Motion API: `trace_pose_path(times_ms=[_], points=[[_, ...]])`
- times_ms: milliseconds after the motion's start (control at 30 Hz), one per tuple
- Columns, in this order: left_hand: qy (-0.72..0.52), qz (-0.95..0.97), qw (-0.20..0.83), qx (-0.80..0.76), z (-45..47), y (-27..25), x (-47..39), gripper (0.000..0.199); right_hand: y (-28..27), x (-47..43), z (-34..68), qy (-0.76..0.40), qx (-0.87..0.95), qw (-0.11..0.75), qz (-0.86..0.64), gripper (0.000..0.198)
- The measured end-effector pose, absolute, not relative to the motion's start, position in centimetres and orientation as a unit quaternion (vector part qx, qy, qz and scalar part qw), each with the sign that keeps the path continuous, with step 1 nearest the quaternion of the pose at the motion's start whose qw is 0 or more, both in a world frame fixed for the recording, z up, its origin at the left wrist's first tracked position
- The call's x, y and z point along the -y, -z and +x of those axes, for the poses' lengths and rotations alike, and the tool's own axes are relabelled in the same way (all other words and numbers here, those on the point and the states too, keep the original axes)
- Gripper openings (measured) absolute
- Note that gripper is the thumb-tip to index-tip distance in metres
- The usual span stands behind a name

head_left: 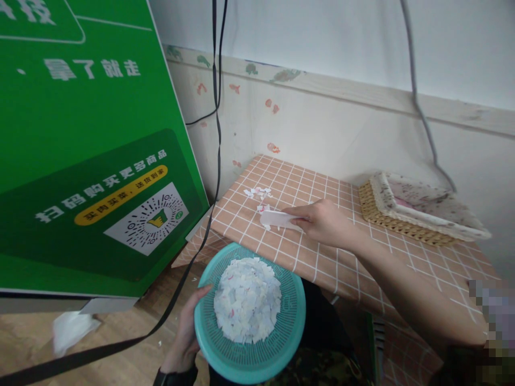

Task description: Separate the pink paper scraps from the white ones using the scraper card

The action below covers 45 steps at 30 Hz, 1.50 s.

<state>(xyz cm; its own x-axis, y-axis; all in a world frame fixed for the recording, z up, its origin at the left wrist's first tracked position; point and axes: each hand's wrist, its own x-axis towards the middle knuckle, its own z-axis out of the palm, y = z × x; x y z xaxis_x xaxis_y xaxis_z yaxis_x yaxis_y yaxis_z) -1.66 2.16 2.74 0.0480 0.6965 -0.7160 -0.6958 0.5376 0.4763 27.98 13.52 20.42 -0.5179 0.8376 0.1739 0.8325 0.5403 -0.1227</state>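
Observation:
My left hand (189, 320) grips the left rim of a teal plastic colander (293, 321), thumb over the edge and the other fingers hidden beneath. A heap of small torn white paper scraps (247, 300) fills its middle. The colander sits just below the table's front edge. Over the tabletop, my right hand (322, 222) is closed around a flat white scraper (277, 219) with a rounded end. Its end is beside a few loose paper bits (263, 208), and more paper scraps (257, 192) lie farther back.
A brown checked cloth covers the table (322, 185). A lined wicker basket (402, 214) stands on its right side, against the wall. A green sign panel (100, 123) rises at the left. Black straps (218, 134) hang in front of it. A white bag (74, 331) lies on the floor.

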Motion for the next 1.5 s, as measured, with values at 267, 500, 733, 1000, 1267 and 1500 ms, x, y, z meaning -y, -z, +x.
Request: trace_pose_path(times_ms=[267, 500, 733, 1000, 1267, 1500], points=[[-0.482, 0.004, 0.727, -0.489, -1.8, -2.0, -2.2, 0.012, -20.7, -13.3, 27.5, -0.044, 0.869, 0.114, -0.480, 0.039], [-0.475, 0.016, 0.740, -0.476, -1.0, -2.0, -1.9, 0.016, -20.7, -11.4, 26.8, -0.052, 0.848, 0.121, -0.512, 0.032], [-0.469, 0.014, 0.743, -0.478, -0.4, -2.3, -1.9, 0.009, -20.0, -10.2, 25.9, -0.047, 0.831, 0.109, -0.543, 0.029], [-0.469, 0.030, 0.743, -0.476, -0.6, -2.1, -2.0, 0.012, -19.4, -9.7, 24.4, -0.083, 0.825, 0.131, -0.543, 0.030], [-0.464, 0.021, 0.732, -0.498, 0.1, -2.7, -1.9, 0.010, -19.5, -10.0, 24.3, -0.042, 0.816, 0.199, -0.541, 0.040], [-0.465, 0.017, 0.737, -0.490, 0.1, -2.7, -2.2, 0.012, -19.3, -10.9, 27.0, 0.060, 0.811, 0.118, -0.570, 0.037]])
